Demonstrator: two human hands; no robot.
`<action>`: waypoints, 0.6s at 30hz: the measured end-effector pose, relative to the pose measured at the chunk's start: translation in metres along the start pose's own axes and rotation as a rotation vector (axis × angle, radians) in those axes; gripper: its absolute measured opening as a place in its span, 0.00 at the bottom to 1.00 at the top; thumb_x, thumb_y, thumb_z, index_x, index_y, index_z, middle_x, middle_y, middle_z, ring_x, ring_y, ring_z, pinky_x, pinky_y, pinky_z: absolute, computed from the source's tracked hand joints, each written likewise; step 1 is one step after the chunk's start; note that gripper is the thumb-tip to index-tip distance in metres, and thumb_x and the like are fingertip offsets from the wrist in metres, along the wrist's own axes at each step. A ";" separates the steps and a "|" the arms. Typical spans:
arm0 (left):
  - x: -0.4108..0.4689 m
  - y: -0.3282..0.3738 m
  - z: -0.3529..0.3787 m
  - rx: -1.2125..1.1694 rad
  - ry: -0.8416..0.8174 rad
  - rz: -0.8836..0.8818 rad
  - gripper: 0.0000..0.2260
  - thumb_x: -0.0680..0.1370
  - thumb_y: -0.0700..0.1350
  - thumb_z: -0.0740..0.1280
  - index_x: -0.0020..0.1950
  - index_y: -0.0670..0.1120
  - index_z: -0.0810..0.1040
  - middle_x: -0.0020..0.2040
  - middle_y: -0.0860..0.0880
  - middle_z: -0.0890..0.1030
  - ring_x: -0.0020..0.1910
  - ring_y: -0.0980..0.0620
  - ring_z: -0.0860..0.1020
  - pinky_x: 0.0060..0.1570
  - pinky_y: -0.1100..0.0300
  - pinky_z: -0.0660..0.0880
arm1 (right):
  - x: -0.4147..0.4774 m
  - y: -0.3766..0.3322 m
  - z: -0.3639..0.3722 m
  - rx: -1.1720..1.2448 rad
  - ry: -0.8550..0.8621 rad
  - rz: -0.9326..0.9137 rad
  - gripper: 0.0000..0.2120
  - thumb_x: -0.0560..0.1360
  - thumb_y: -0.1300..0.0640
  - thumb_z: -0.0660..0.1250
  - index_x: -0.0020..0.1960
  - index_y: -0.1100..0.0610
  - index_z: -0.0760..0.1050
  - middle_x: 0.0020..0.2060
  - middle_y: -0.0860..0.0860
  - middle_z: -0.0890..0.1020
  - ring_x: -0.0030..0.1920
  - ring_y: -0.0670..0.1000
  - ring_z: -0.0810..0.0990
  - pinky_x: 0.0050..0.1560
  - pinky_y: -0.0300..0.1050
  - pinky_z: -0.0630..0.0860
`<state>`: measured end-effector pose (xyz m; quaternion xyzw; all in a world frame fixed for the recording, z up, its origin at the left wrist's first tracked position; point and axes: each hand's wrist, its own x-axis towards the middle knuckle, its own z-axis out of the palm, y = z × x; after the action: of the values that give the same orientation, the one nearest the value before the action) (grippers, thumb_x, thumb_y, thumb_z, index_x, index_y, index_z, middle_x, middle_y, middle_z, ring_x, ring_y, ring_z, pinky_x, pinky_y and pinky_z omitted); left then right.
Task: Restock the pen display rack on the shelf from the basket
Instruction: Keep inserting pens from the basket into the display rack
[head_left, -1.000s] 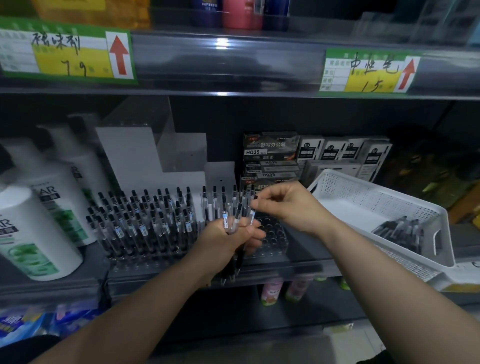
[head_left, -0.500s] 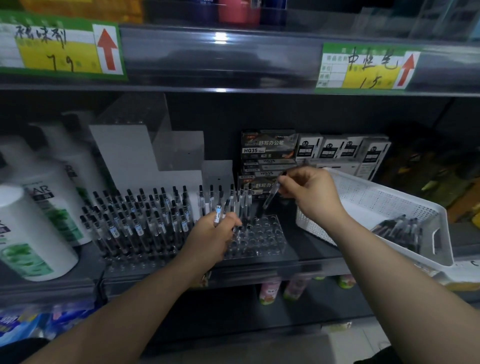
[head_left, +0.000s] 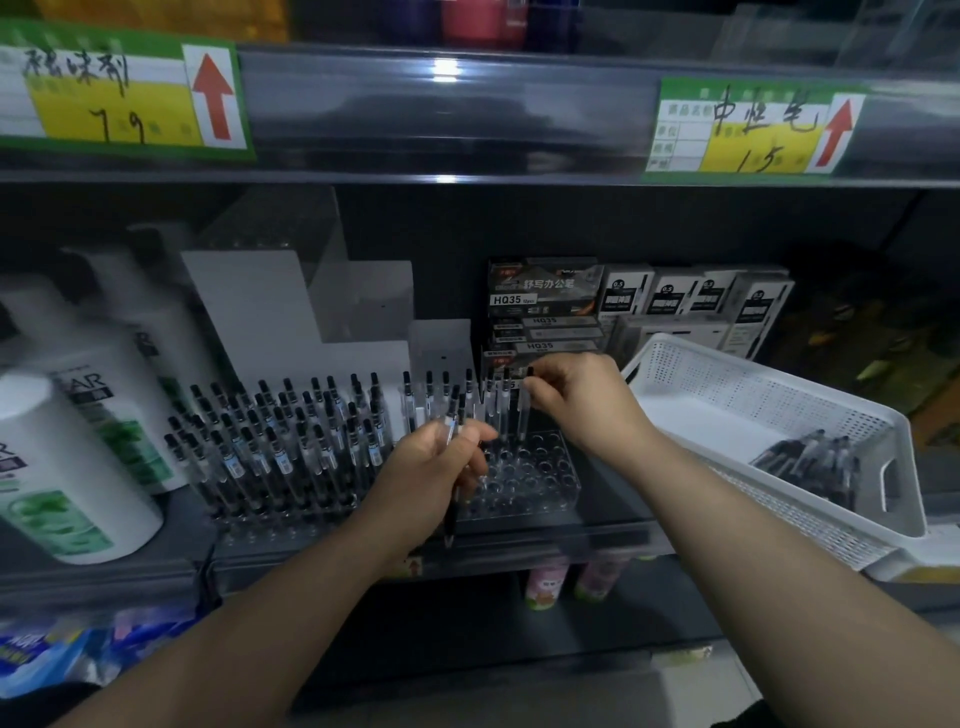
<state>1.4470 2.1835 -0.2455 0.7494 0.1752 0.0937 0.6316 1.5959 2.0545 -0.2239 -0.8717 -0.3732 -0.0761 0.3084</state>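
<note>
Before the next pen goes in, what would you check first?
1. Pen pinched by the right hand is seated in a hole: cannot tell. It stands upright in the back row, but its foot is blurred.
2. Rack has free holes: ok, many are open at the front right.
3. Left hand has a spare pen ready: ok, it grips at least one.
4. Basket has stock: ok, loose pens lie in its near corner.
5. Neighbouring pens stand straight: ok, none are leaning into the free holes.
</note>
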 end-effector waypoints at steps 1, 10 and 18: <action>-0.001 0.000 -0.001 -0.008 -0.006 0.002 0.10 0.82 0.50 0.59 0.52 0.52 0.80 0.38 0.51 0.79 0.37 0.53 0.78 0.41 0.60 0.77 | 0.001 -0.001 0.000 -0.013 -0.006 0.006 0.10 0.77 0.56 0.66 0.41 0.60 0.81 0.34 0.53 0.83 0.36 0.51 0.80 0.41 0.48 0.78; 0.000 0.003 0.000 -0.230 -0.107 -0.094 0.11 0.82 0.41 0.57 0.60 0.47 0.76 0.35 0.49 0.77 0.33 0.52 0.72 0.36 0.56 0.72 | -0.002 -0.001 -0.001 -0.021 -0.002 0.064 0.09 0.75 0.54 0.68 0.49 0.60 0.81 0.40 0.54 0.84 0.42 0.53 0.81 0.45 0.46 0.78; 0.001 0.005 0.005 -0.203 -0.165 -0.032 0.08 0.81 0.42 0.62 0.57 0.49 0.78 0.48 0.50 0.85 0.38 0.55 0.78 0.41 0.62 0.77 | -0.007 -0.001 -0.020 0.197 0.030 0.161 0.03 0.73 0.59 0.69 0.42 0.54 0.80 0.34 0.48 0.81 0.34 0.48 0.78 0.39 0.40 0.74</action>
<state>1.4503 2.1787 -0.2412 0.6840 0.1243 0.0387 0.7177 1.5921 2.0393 -0.2096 -0.8630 -0.3030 -0.0270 0.4033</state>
